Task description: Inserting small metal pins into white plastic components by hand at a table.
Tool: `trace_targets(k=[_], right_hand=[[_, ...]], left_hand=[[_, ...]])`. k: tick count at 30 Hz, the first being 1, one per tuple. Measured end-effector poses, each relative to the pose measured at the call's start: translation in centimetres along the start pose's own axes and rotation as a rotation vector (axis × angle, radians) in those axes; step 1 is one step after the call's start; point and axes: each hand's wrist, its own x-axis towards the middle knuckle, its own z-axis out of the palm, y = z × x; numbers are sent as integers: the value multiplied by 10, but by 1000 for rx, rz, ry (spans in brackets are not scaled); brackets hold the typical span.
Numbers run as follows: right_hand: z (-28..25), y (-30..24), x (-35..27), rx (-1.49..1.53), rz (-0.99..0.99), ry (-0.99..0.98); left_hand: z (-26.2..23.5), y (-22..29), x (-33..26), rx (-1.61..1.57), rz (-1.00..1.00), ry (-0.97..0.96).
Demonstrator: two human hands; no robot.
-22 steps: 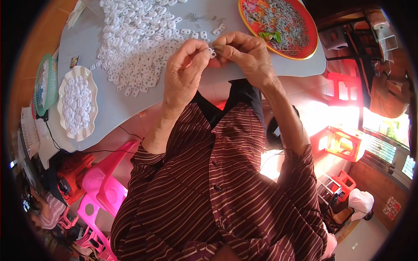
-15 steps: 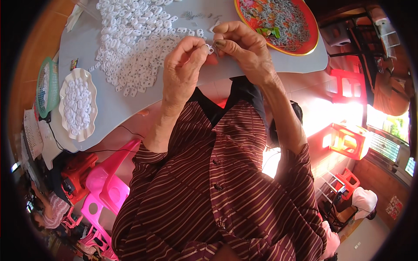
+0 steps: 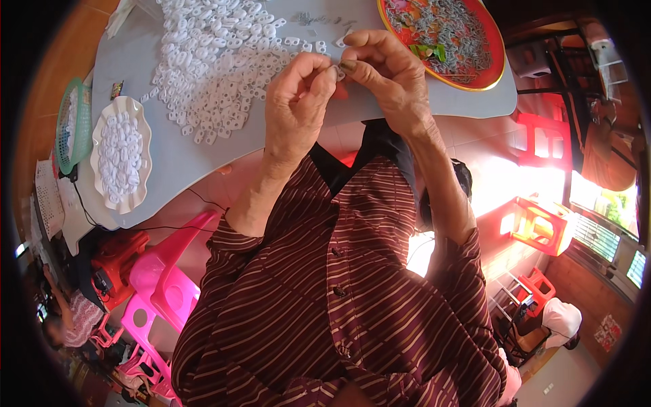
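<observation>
My left hand [image 3: 298, 102] and my right hand [image 3: 393, 85] meet over the table's near edge, thumbs and fingers pinched together. Between their fingertips is a small white plastic piece [image 3: 340, 73], mostly covered by the fingers. Whether my right fingers also grip a tiny metal part cannot be made out. Left of my hands spreads a big heap of white plastic pieces [image 3: 217, 88], some oval, some flat with two holes. On the right lies a red round tray [image 3: 500, 68] with a gold rim, filled with small grey metal parts [image 3: 461, 41] and a green scrap [image 3: 428, 51].
A scalloped white dish [image 3: 99, 159] of white ovals stands at the table's left edge, beside a green basket [image 3: 83, 125]. A pink chair [image 3: 156, 271] is at lower left, red stools [image 3: 542, 224] at right. Another person [image 3: 85, 319] sits far left.
Both hands have shifted slightly right in the picture, along with the table's things. The white piece between my fingertips is now more covered.
</observation>
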Motion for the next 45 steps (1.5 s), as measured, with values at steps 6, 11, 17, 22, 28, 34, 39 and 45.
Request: trace_targets(k=[6,11,17,22,28,34,39,45], right_hand=[[-3,5,0,-8,-32,25],[-4,7,-2,-83,-79,2],[-2,8,-1,-87,-100,-8],[-8,-1,3,-315,-73,-102],[1,-6,1,-528,-124,-35],[10,-5,-1,-507,-114,66],[1,-5,3,-359,-36,-27],[5,0,1,-361,-146,-35]], left_hand=[[0,-6,4,-40,87,-17],[-2,-6,1,82,95,-34],[-5,-13,5,107,179,-28],[-12,-15,8,-18,64,-115],[-8,-11,3,-19,141,-82],[-3,-8,1,10,148,13],[-8,-14,3,-14,93,-48],[-9,-15,3,-19,111,-51]])
